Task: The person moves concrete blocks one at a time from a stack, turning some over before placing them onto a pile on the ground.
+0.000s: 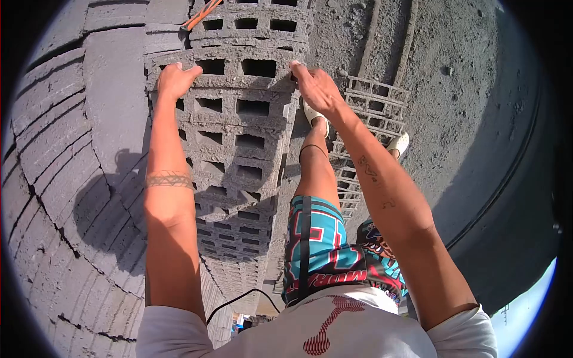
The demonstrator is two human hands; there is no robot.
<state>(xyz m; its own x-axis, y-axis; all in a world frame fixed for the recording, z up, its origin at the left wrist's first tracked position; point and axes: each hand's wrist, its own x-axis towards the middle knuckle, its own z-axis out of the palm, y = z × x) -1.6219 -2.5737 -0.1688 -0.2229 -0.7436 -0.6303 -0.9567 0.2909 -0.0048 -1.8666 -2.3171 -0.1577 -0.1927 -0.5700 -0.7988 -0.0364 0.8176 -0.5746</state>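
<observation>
A grey hollow concrete block (233, 67) lies on its side at the top of a stack, its rectangular holes facing up toward me. My left hand (176, 81) is closed over its left end, the thumb stretched along the top and the other fingertips hidden. At the opposite end, my right hand (316, 88) grips the corner, with its fingers curled out of sight around the edge. Below the block, the stack of similar blocks (230, 122) drops away toward my body in several layers.
More stacked blocks (45, 197) fill the left side, with a smooth grey surface (116, 77) beside them. An orange bar-like object (202, 15) rests at the top. A ladder-like grid (379, 98) lies by my feet on gravelly ground (453, 77).
</observation>
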